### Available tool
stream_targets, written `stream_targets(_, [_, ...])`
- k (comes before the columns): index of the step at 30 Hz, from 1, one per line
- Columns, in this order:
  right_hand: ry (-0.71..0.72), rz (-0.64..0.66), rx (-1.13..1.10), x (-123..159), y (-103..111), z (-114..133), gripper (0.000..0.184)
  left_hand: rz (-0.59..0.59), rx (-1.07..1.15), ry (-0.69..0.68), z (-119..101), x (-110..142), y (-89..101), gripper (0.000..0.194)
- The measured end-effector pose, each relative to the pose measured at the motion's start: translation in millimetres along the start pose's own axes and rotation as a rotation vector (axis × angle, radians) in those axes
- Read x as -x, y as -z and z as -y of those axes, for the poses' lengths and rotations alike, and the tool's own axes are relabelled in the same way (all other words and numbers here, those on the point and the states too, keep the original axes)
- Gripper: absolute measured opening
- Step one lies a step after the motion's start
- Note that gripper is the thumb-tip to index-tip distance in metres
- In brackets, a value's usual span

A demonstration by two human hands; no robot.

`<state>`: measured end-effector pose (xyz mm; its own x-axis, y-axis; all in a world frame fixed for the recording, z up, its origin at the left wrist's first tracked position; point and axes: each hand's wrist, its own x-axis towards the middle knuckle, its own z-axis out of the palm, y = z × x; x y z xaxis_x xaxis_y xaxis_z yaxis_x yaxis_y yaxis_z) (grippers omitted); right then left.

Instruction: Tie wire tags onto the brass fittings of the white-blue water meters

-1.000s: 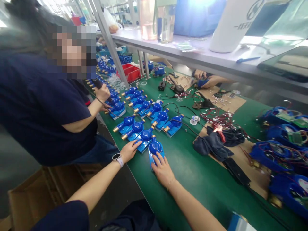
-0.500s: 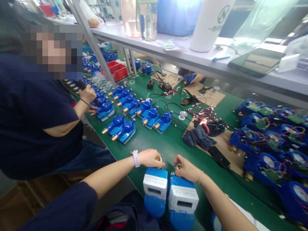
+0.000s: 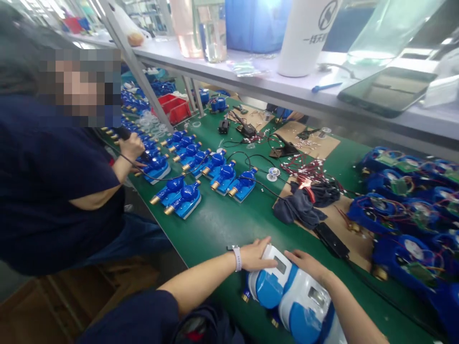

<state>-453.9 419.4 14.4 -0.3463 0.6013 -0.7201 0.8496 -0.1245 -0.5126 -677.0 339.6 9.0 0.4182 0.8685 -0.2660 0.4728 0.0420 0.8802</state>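
My left hand curves round the end of a water meter with a white-and-blue cover and a small display window; its thumb lies across the white face. Close beside it stands a second water meter, its display facing up. My right hand bears on the far side of these meters, fingers reaching toward the first one's upper edge; its fingertips are partly hidden. Brass pipe ends show beneath the covers. Two blue meters lie face down farther left on the green table.
A co-worker's hand holds a dark tool over rows of blue meters at left. Dark cloth, red wires and a black cable cross the middle. Opened blue meters stand at right. A shelf with bottles overhangs the back.
Two meters left the face-down group and were turned over, one by each hand. They now sit display up at lower right, where both hands have shifted.
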Motion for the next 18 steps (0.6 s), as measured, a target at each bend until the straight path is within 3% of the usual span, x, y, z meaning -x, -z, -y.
stream_targets(2, [0.013, -0.030, 0.063, -2, 5, -6, 0.050, -0.193, -0.181, -0.076, 4, 26, 27.0, 0.081])
stream_targets(3, [0.035, -0.048, 0.071, -2, 8, -8, 0.050, -0.363, -0.277, -0.077, 10, 43, 49.4, 0.073])
stream_targets(6, [0.121, -0.058, 0.056, -2, 14, -11, 0.054, -1.001, -0.438, 0.091, 47, 105, 136.1, 0.050])
stream_targets(8, [0.139, -0.034, 0.072, 1, 14, -6, 0.056, -1.230, -0.448, 0.256, 83, 145, 191.8, 0.054])
stream_targets(10, [0.115, -0.052, 0.157, 3, 11, 12, 0.056, -1.181, -0.386, 0.355, 117, 176, 231.9, 0.058])
stream_targets(12, [0.150, -0.174, 0.279, 4, 1, 43, 0.056, -1.032, -0.374, 0.414, 144, 195, 252.7, 0.058])
stream_targets(13, [0.218, -0.259, 0.336, 3, -7, 64, 0.055, -0.963, -0.398, 0.437, 153, 199, 256.6, 0.058])
stream_targets(15, [0.493, -0.384, 0.367, -2, -31, 115, 0.050, -0.872, -0.500, 0.482, 162, 202, 254.5, 0.059])
stream_targets(18, [0.912, -0.345, 0.430, -21, -85, 197, 0.054, -0.823, -0.659, 0.526, 158, 197, 234.9, 0.062])
